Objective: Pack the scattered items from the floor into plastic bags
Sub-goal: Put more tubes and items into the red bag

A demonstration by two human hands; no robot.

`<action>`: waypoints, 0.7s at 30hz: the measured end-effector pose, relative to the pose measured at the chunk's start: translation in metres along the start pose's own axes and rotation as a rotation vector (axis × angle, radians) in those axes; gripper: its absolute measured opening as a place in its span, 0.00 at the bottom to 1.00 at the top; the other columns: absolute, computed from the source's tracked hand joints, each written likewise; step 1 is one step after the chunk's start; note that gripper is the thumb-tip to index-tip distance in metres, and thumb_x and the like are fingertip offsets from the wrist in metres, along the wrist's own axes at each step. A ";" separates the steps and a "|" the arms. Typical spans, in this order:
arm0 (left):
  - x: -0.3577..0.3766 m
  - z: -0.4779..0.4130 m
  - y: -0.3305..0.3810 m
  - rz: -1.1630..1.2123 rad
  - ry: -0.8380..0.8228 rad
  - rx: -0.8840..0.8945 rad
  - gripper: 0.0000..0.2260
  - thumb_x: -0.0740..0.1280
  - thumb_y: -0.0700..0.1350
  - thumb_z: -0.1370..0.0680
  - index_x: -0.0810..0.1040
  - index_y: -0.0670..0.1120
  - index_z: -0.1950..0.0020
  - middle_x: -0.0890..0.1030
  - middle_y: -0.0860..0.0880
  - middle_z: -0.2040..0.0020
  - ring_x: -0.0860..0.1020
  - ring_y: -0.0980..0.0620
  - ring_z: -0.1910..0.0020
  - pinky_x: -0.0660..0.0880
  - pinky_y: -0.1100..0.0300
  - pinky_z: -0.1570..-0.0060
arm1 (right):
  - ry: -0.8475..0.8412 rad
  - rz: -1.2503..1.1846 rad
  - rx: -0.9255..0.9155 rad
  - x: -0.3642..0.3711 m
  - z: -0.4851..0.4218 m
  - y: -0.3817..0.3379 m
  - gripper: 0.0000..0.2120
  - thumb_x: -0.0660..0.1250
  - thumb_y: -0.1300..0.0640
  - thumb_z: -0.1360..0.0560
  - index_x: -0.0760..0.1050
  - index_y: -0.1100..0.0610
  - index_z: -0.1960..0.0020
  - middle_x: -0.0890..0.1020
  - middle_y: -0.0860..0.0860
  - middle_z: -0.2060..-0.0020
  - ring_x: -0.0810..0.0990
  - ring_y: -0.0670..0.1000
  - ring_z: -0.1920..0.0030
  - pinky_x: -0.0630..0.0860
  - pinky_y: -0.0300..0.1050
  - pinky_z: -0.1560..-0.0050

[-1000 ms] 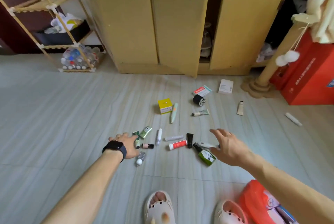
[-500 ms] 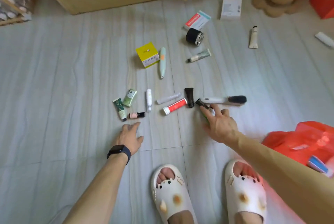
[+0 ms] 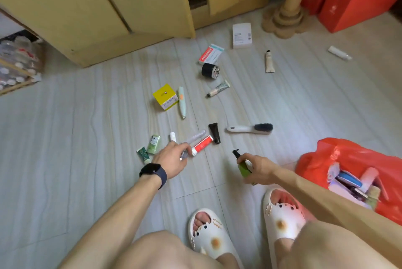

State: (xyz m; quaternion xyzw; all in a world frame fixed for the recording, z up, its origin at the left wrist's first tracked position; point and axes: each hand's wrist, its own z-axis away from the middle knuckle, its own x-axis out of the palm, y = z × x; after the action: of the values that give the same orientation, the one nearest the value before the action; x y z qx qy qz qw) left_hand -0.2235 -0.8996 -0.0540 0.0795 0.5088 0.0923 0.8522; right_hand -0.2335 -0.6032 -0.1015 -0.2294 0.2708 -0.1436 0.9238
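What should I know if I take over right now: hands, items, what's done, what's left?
Left hand: grips a grey item, too blurred to name.
Right hand: holds the pump bottle.
Bag: open at the right, beside the right foot.
Done: several items are in the bag.
Left: bag both held items, then the brush, red tube, black tube, yellow box and the rest.

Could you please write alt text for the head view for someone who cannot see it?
A person's right hand holds a green pump bottle near a red plastic bag; the left hand pinches a small grey item among tubes and boxes scattered on the floor.
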 end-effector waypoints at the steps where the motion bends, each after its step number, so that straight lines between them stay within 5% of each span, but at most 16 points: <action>1: -0.018 -0.004 0.013 -0.027 0.025 0.027 0.09 0.63 0.49 0.23 0.74 0.61 0.45 0.71 0.52 0.49 0.78 0.46 0.52 0.73 0.57 0.55 | 0.026 -0.113 -0.012 -0.009 0.018 -0.001 0.23 0.74 0.55 0.31 0.69 0.40 0.41 0.79 0.49 0.55 0.84 0.49 0.63 0.78 0.39 0.64; 4: -0.062 -0.010 0.061 -0.070 0.075 0.138 0.09 0.62 0.52 0.25 0.72 0.62 0.46 0.72 0.53 0.51 0.77 0.46 0.49 0.73 0.55 0.54 | 0.096 -0.638 -0.088 -0.029 0.084 0.010 0.23 0.75 0.60 0.28 0.73 0.43 0.40 0.80 0.50 0.48 0.84 0.51 0.63 0.79 0.44 0.61; 8: -0.087 0.001 0.158 -0.035 0.120 0.402 0.13 0.60 0.57 0.31 0.72 0.64 0.47 0.74 0.54 0.54 0.76 0.50 0.50 0.75 0.51 0.49 | 0.089 -1.402 -0.330 -0.032 0.174 0.072 0.27 0.73 0.66 0.28 0.71 0.50 0.32 0.78 0.56 0.40 0.80 0.58 0.50 0.79 0.56 0.52; 12: -0.073 0.023 0.262 0.041 0.087 0.618 0.12 0.61 0.58 0.29 0.73 0.65 0.46 0.73 0.55 0.55 0.76 0.50 0.53 0.75 0.53 0.50 | 0.241 -1.773 -0.396 -0.026 0.231 0.150 0.34 0.77 0.62 0.33 0.70 0.48 0.31 0.78 0.56 0.38 0.79 0.61 0.45 0.78 0.53 0.51; 17: 0.000 0.020 0.358 -0.073 -0.060 0.763 0.12 0.63 0.54 0.25 0.72 0.63 0.42 0.73 0.53 0.49 0.78 0.48 0.51 0.73 0.57 0.55 | 0.707 -1.604 0.165 -0.028 0.244 0.208 0.17 0.68 0.58 0.24 0.75 0.48 0.36 0.82 0.52 0.50 0.80 0.52 0.59 0.73 0.45 0.60; 21: 0.064 0.010 0.401 -0.276 -0.163 0.830 0.13 0.62 0.46 0.24 0.74 0.58 0.41 0.73 0.46 0.45 0.78 0.41 0.51 0.68 0.53 0.61 | 0.745 -1.139 0.516 -0.025 0.223 0.234 0.13 0.66 0.55 0.22 0.74 0.53 0.37 0.79 0.52 0.60 0.76 0.49 0.65 0.71 0.39 0.67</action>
State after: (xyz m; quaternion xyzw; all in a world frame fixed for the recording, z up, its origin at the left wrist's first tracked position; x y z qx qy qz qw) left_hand -0.2157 -0.4962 -0.0115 0.3533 0.4396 -0.2411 0.7898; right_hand -0.0948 -0.3167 -0.0409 -0.0455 0.3635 -0.7301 0.5768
